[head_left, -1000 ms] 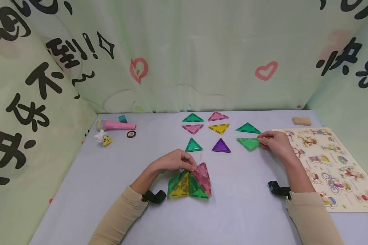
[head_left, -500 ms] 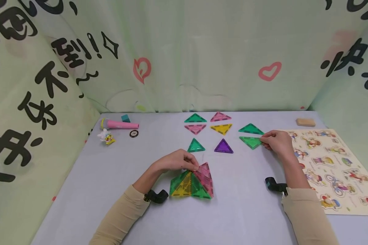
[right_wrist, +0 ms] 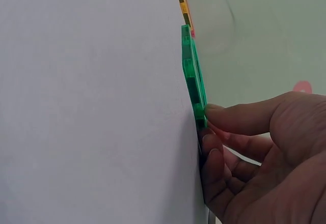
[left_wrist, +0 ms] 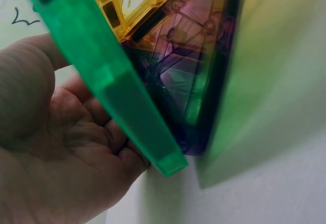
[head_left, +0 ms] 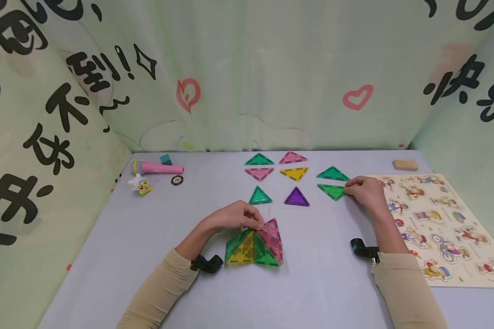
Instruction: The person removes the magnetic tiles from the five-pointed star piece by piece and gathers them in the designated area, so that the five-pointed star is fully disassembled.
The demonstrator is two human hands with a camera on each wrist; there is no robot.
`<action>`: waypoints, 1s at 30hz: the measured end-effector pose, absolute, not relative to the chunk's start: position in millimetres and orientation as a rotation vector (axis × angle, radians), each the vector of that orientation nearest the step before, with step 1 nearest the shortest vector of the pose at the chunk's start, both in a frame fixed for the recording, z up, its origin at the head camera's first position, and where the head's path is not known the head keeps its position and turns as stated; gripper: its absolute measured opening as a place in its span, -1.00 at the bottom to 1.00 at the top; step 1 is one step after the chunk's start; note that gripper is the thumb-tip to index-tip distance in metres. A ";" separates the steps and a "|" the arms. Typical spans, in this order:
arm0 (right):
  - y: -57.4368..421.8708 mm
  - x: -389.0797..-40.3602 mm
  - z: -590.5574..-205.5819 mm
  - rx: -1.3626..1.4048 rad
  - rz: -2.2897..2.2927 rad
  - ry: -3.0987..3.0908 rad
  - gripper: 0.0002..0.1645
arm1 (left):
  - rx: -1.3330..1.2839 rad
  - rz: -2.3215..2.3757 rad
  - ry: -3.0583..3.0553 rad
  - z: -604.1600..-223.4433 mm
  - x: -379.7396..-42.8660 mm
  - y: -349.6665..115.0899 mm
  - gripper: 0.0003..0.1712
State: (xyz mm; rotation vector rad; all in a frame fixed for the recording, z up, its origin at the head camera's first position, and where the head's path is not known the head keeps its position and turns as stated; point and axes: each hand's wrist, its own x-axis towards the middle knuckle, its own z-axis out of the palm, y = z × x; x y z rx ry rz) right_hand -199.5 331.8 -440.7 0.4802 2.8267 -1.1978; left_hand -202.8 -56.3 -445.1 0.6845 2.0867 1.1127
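Observation:
My left hand (head_left: 235, 216) pinches the peak of a standing structure of magnetic tiles (head_left: 241, 249), made of green, yellow and pink translucent triangles. In the left wrist view a green tile's edge (left_wrist: 109, 89) crosses in front of the fingers, with yellow and purplish panels behind it. Farther right, my right hand (head_left: 368, 194) pinches the right corner of a green triangular magnetic tile (head_left: 331, 191) lying at the table surface. The right wrist view shows the thumb on that tile's edge (right_wrist: 191, 76). Another green triangle (head_left: 332, 173) lies just behind it.
Beyond the structure lie a green triangle (head_left: 260, 196), a purple triangle (head_left: 297, 197), a yellow triangle (head_left: 294, 173) and several others. A pink toy microphone (head_left: 162, 168) and small figurine (head_left: 140, 184) are at left. An illustrated board (head_left: 448, 214) and wooden block (head_left: 405, 165) are at right.
My right hand and forearm have shifted slightly left, and the pinched green triangle has moved a little left with them. The left hand keeps its hold on the structure.

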 end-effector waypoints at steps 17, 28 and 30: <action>332.7 -203.6 -446.3 0.714 -1.311 2.816 -0.63 | 0.688 1.092 2.110 -444.8 -200.8 -54.8 -0.85; 320.6 -190.0 -416.9 0.451 -1.274 2.838 -0.55 | 0.704 1.116 2.093 -444.6 -200.8 -56.4 -0.86; 313.6 -187.8 -411.1 0.355 -1.261 2.780 -0.53 | 0.703 1.124 2.087 -444.8 -200.7 -56.9 -0.86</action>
